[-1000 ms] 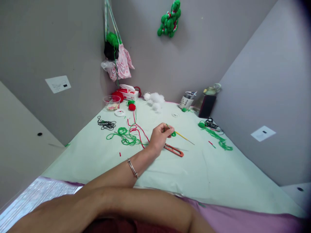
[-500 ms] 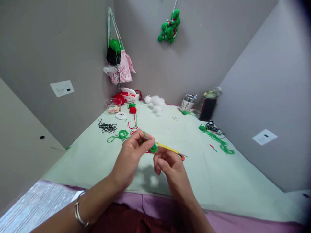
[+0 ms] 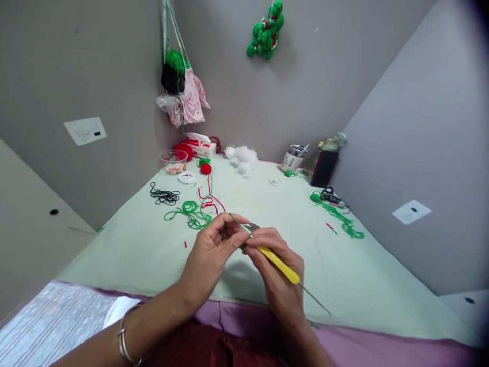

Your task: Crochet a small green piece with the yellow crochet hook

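Note:
Between thumb and fingers, my left hand [image 3: 216, 247] pinches a small green crocheted piece [image 3: 243, 246], mostly hidden by the fingertips. A strand of green yarn [image 3: 237, 221] runs over its index finger. My right hand [image 3: 277, 265] holds a crochet hook by its yellow handle [image 3: 280, 266]; a thin metal rod sticks out at the lower right, and the tip is at the green piece. The two hands touch or nearly touch at the fingertips. Behind them lie scissors [image 3: 251, 226], partly hidden by my hands.
Green yarn [image 3: 193, 216], black cord [image 3: 164, 194] and a red ball [image 3: 205, 168] lie left. White stuffing [image 3: 243, 157], a tissue box [image 3: 202, 148] and a pen can [image 3: 293, 159] stand behind. A phone [image 3: 324, 168] leans at the right, near more green yarn [image 3: 344, 224].
My right hand has closed round the yellow hook and turned it, its rod now pointing down to the right. The camera view has shifted slightly.

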`<state>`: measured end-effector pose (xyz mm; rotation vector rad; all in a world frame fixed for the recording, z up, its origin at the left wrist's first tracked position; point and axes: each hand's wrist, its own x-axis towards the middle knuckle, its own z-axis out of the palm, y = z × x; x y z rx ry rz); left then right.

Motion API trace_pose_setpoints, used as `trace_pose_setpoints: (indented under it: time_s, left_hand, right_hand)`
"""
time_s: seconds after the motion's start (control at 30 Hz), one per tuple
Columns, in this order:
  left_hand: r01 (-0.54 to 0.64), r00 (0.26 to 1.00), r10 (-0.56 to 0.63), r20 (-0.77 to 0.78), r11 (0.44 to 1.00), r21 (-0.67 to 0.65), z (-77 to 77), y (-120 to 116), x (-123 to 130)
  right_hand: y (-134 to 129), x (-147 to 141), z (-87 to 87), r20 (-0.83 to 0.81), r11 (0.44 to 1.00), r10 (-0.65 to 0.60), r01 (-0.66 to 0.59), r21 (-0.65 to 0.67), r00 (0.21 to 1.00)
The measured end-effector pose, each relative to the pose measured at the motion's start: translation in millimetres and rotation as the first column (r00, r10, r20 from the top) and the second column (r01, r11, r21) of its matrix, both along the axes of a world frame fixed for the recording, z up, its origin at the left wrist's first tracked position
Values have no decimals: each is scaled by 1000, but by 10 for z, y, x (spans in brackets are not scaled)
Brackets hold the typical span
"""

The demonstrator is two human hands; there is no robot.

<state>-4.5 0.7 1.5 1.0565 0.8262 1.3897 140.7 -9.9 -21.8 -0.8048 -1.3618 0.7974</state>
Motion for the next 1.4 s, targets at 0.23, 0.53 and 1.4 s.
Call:
trace_pose_setpoints:
  time_s: [0.23,0.53,1.4]
  left_hand:
    - [170,985,-169,20,981,-92,-28,18,-67]
    - [335,934,-287,213,910,-244,-48,-4,-57]
    - [203,978,-195,69,966,-160,-73,5,-61]
  right_hand:
    - [10,30,-55,-68,999,4,-7,-42,998]
    - [79,7,-121,-366,979,15,-88,-182,930]
    - [35,78,-92,-218,954,144,-194,-230,965]
